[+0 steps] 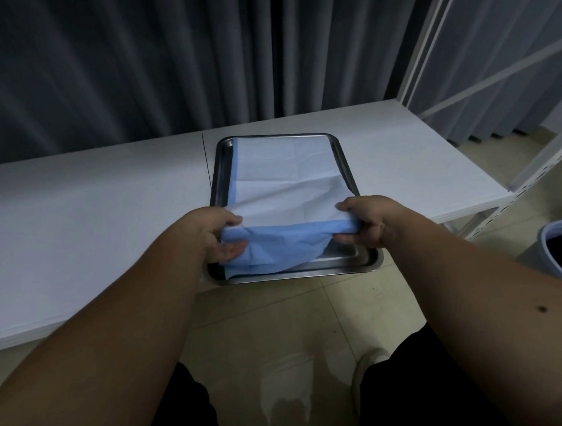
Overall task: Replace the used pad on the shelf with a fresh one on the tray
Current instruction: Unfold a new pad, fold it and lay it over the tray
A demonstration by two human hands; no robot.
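Note:
A steel tray (219, 170) lies on the white shelf (80, 215), its near end overhanging the front edge. A pad (284, 167), white on top with a blue backing, covers most of the tray. My left hand (214, 235) grips the pad's near left corner and my right hand (367, 220) grips its near right corner. Both hands hold the near edge lifted off the tray, so the blue underside hangs folded between them. The far part of the pad lies flat in the tray.
Grey curtains hang behind the shelf. White metal rack uprights (427, 45) stand at the right. A white bin (561, 252) with a dark inside sits on the tiled floor at the right edge. My legs and a shoe (365, 370) are below.

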